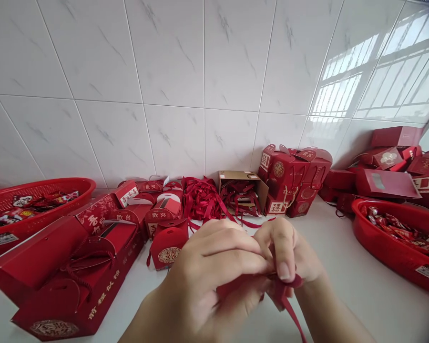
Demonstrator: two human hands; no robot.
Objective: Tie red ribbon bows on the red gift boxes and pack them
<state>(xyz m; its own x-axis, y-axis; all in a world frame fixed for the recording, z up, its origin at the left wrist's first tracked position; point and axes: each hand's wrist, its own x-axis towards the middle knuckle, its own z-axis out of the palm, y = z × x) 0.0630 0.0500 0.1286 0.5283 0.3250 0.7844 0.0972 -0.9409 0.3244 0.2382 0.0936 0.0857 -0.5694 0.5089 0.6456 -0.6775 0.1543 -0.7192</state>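
Grip's narrow on both sides: L hand (209,274) is closed round a small, mostly hidden red card piece (234,285), R hand (289,252) pinches a thin dark-red fabric ribbon (292,315), both at approx. 5 o'clock over the smooth white worktop (332,252). Card's prob. light, semi-stiff + easily creased, so hold it by its edges w/ min. squeeze; ribbon looks soft, limp, poss. slippery, so pinch it flat close to the card.
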